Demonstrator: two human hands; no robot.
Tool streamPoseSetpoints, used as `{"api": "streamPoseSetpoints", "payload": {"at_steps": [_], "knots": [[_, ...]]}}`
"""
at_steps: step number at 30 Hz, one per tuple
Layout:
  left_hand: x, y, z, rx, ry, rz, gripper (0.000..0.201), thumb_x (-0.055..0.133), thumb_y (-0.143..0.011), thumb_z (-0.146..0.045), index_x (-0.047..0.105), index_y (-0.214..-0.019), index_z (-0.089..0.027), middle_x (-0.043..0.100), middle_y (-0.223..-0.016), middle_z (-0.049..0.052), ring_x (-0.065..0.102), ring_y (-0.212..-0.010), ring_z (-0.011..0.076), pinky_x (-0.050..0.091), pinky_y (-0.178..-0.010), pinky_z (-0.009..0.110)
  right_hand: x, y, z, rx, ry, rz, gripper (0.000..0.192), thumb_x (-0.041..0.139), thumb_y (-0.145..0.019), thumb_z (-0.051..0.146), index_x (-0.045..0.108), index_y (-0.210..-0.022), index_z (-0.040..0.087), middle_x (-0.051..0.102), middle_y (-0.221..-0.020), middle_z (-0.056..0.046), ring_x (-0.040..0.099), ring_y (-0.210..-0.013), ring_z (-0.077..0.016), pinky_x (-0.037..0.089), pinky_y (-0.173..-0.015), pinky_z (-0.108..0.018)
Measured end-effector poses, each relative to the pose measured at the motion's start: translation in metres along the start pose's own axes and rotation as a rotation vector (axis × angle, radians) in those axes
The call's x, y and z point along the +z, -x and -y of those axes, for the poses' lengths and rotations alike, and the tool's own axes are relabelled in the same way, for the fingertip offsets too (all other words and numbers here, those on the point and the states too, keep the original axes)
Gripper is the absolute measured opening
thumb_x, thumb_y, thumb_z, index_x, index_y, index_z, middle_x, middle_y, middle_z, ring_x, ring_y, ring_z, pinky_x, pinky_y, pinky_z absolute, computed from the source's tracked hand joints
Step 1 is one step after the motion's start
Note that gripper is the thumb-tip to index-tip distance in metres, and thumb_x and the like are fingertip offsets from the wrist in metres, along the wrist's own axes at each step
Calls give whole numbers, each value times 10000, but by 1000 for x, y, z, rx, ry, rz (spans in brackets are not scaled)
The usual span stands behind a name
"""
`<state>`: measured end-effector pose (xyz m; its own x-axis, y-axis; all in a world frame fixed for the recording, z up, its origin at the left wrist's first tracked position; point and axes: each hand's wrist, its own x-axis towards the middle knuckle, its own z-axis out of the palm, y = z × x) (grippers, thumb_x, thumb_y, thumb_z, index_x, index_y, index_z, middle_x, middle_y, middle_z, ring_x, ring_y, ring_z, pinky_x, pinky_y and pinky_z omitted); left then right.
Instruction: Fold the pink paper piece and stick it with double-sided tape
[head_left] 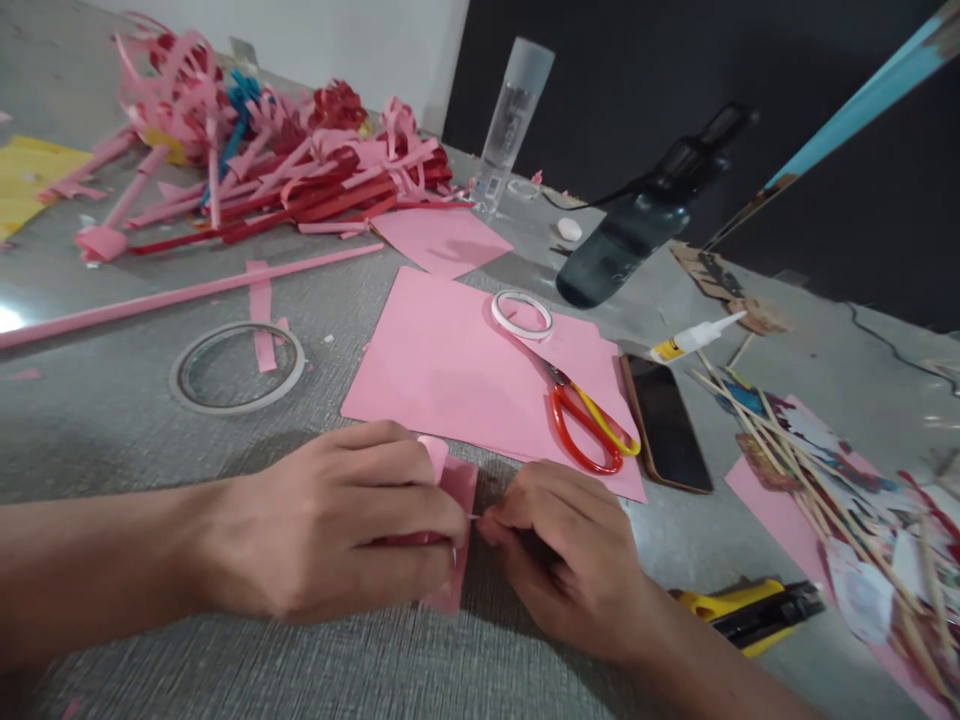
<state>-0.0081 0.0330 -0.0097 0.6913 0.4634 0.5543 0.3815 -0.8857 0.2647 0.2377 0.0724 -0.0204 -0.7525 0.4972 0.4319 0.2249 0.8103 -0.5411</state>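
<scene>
Near the table's front, my left hand [360, 520] is closed over a piece of pink paper [460, 490], whose right edge and a rolled-looking bit show past the fingers. Just to the right, my right hand [574, 555] pinches the end of a thin whitish strip [472, 517] running to the left fingers; I cannot tell what it is. Beyond both hands lie large pink paper sheets [427, 350]. Scissors [589, 425] with red and yellow handles and a small white tape roll [523, 314] rest on them.
A larger tape roll [180, 375] lies left. Pink and red paper flowers [300, 160] are heaped behind. A clear bottle [510, 120] and a dark bottle [645, 230] stand at the back. Right are a phone [667, 425], a glue bottle [694, 338], a yellow-black cutter [757, 610] and sticks [810, 480].
</scene>
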Motion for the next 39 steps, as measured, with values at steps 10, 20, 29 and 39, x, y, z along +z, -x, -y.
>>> {"api": "streamPoseSetpoints", "payload": {"at_steps": [10,20,29,39], "knots": [[0,-10,-6,37,-29,88,246,493,-971,-133,612,-760,-174,632,-736,11,462,-627,144,379,-571,325,0,2,3,-78,63,57,143,545,-874,42,522,-828,176,491,-700,5,389,-650,-139,274,-575,-307],[2,-6,-7,62,-10,110,291,490,-963,-123,611,-704,-174,566,-686,5,437,-601,149,320,-556,356,0,3,3,-101,71,78,127,523,-889,61,512,-846,181,487,-707,4,375,-652,-139,259,-576,-316],[-2,-5,-4,90,-2,59,279,526,-943,-134,652,-700,-185,664,-724,17,475,-583,161,354,-525,364,-2,0,1,-62,-41,37,126,567,-872,50,549,-861,174,517,-713,9,433,-654,-125,312,-590,-293],[3,-5,-7,91,42,-13,137,691,-832,-114,646,-812,-241,685,-896,-30,613,-645,107,518,-566,314,-2,-1,2,12,-68,152,417,402,-1022,551,533,-880,182,517,-715,5,439,-620,-138,326,-563,-301]]}}
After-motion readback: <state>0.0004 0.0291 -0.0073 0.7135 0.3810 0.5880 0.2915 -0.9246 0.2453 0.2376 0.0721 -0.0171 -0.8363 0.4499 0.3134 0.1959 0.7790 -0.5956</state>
